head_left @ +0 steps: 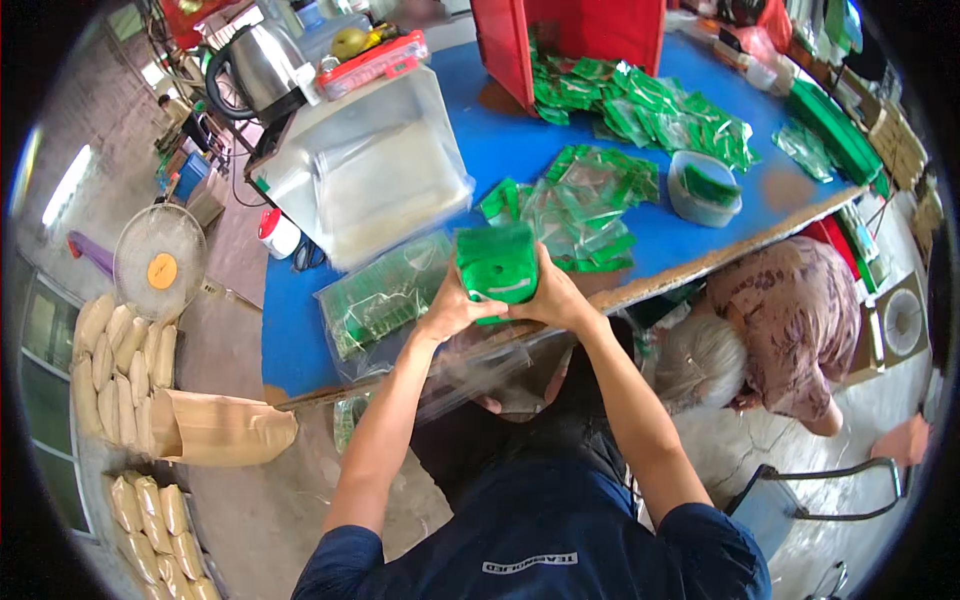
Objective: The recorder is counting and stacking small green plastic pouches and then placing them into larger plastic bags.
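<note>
L hand (449, 308) & R hand (557, 298) are clasping green packet bundle (497, 262) betw. them, frame ctr., fingers curling round its sides; clear bag of green packets (382, 305) is lying just left, on blue tbl. (293, 340)

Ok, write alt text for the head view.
A person holds a green bundle with left grip and right grip beside a blue table. Beyond lie green packets and a red bin; another person is at right.

A steel kettle (268, 75) stands far left, with a red-lidded white jar (280, 238) nearer. Farther left, a round fan (162, 271) with an orange centre stands beyond piled tan bags (127, 350). At right, a co-worker (790, 315) bends low near a white fan (903, 322).
</note>
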Tool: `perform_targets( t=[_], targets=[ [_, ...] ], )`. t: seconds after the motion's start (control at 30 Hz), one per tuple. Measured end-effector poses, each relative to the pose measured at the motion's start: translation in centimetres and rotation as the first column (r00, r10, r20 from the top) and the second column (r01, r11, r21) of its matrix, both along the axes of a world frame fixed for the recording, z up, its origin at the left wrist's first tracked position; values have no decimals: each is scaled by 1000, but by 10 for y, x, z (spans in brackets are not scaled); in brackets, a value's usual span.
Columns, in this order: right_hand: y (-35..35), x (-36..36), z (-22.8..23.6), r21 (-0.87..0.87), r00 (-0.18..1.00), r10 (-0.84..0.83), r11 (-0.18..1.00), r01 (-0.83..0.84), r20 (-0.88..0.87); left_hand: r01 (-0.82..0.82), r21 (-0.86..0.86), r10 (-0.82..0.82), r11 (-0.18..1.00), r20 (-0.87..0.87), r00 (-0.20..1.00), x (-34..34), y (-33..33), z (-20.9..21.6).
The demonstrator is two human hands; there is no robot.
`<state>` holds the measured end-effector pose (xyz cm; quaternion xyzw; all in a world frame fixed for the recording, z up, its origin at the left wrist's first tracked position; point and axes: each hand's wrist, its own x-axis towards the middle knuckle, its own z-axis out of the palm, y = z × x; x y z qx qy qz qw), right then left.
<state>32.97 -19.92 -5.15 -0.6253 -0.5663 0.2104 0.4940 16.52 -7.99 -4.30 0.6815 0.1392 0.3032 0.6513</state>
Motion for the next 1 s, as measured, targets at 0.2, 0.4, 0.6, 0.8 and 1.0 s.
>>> perform_targets(
  t=[0.2, 0.4, 0.6, 0.8, 1.0],
  targets=[
    [0, 0, 0, -30, 995, -65, 997, 68, 76, 86, 64, -78, 994, -121, 990, -6, 12, -10],
    [-1, -2, 1, -24, 989, -109, 993, 112, 98, 81, 198, -48, 977, -168, 985, -6, 12, -2],
    [-18, -23, 22, 240, 847, 161, 970, -41, -507, 16, -192, -8, 981, 43, 999, -25, -26, 27],
    [-21, -68, 43, 272, 875, -2, 950, 152, -484, 20, -653, 203, 757, 264, 943, -30, -51, 23],
    [-36, -93, 41, 213, 988, 23, 977, 11, -155, -164, -703, 585, 692, 413, 698, -56, -63, 29]
  ],
)
